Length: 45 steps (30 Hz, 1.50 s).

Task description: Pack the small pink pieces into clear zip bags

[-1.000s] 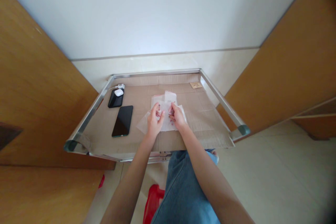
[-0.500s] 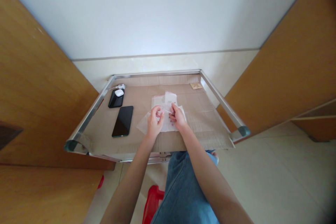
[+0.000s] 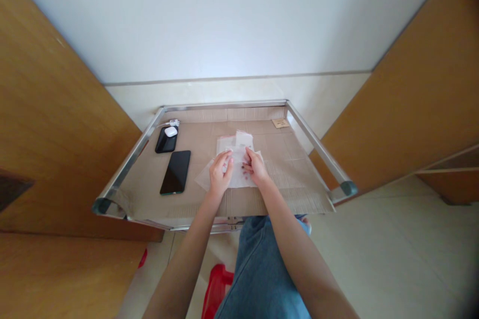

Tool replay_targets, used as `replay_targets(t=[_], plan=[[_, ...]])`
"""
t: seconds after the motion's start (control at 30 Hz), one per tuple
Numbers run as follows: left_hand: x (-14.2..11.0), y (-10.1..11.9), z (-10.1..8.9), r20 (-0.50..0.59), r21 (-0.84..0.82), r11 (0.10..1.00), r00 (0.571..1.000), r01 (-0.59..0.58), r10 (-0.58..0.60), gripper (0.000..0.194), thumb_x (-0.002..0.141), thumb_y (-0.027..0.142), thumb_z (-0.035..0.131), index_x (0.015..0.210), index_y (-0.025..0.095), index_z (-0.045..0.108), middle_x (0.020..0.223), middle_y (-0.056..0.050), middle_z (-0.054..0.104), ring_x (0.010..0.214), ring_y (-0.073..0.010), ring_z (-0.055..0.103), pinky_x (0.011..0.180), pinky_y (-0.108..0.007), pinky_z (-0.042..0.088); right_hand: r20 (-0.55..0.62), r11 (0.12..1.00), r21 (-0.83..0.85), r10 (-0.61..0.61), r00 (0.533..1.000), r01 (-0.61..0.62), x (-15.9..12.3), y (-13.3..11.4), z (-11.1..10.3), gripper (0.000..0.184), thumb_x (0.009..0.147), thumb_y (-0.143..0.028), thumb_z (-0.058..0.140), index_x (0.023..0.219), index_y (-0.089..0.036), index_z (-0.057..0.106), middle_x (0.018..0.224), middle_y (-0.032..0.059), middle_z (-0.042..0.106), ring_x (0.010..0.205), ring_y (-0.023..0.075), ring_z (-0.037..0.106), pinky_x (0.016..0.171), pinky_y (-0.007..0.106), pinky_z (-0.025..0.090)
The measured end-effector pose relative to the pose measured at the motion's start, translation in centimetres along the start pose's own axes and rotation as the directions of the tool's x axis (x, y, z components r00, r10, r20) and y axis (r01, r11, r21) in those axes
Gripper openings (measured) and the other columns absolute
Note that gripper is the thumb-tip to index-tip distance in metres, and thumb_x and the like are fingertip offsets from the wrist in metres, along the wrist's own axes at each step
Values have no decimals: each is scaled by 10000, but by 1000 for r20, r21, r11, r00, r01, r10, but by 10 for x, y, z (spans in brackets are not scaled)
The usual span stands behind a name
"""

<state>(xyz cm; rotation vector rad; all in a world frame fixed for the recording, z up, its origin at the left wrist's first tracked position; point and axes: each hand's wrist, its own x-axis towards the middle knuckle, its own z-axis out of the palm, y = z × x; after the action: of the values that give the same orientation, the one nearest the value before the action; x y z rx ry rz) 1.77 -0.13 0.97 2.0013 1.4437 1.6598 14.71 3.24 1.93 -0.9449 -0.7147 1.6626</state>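
The left hand (image 3: 220, 173) and right hand (image 3: 255, 167) are both curled over a small pile of clear plastic zip bags (image 3: 235, 162) with red-edged tops. The fingertips of both press on the plastic, close together, but I cannot tell whether they pinch it. The bags lie near the middle of a cardboard sheet (image 3: 292, 179) lining a steel-framed tray (image 3: 224, 105), toward the right of the left-hand items.

To the left lies a black smartphone (image 3: 175, 172), face up. Farther away sits a dark phone case (image 3: 166, 142) with a white earbud case (image 3: 170, 131) on top, and a white charger cable (image 3: 172, 122) just behind it. A small brown card (image 3: 280, 122) lies in the far right corner. Below the tray are the person's blue jeans (image 3: 262, 269) and a red plastic object (image 3: 217, 294) on the tiled floor (image 3: 392, 249).
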Motion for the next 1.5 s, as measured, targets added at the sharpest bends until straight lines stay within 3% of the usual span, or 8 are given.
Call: replay_targets(t=[0.53,0.93,1.13,1.2,1.33,1.5], plan=[[2,5,-4,-42,7,999,998,51,-50,270,902,284,416,1075,175,591,1065,-95,641,1000,-174,596,855,-324,486,77,996,-24,93,993,-91,-4,-8,3,383,721,-479,585,527,-189,428,373,-100,295,283,12,124,304,181,42],[3,4,-4,-98,11,996,991,88,-86,296,908,310,395,1082,177,594,1067,-99,642,989,-181,599,864,-348,485,99,992,-18,129,987,-128,-2,-8,0,411,728,-470,569,537,-204,321,383,-99,353,286,13,128,308,173,57],[2,5,-7,-187,10,994,977,109,-105,299,905,303,406,1122,178,570,1105,-100,618,1048,-180,570,941,-365,444,-26,997,-61,-48,999,47,0,-5,-7,422,687,-433,605,502,-208,300,381,-93,307,315,20,132,307,187,62],[2,5,-8,-207,12,994,973,110,-105,311,904,312,407,1143,183,558,1124,-103,610,1065,-185,564,955,-371,437,-109,976,-150,-176,978,158,-1,-3,-7,423,703,-442,586,485,-210,307,383,-87,289,325,28,150,304,191,98],[6,8,-9,-250,34,994,963,108,-96,343,900,317,415,1193,184,533,1182,-113,588,1117,-190,538,988,-374,415,-197,882,-347,-402,894,320,-5,2,-5,430,743,-453,546,475,-213,311,408,-74,276,348,50,253,314,184,216],[11,20,-26,-283,34,986,948,164,-148,373,887,326,447,1232,205,518,1208,-104,577,1129,-192,534,989,-354,416,-152,821,-447,-460,875,355,-6,7,-5,424,740,-449,568,472,-212,339,431,-60,319,372,69,354,334,177,292]])
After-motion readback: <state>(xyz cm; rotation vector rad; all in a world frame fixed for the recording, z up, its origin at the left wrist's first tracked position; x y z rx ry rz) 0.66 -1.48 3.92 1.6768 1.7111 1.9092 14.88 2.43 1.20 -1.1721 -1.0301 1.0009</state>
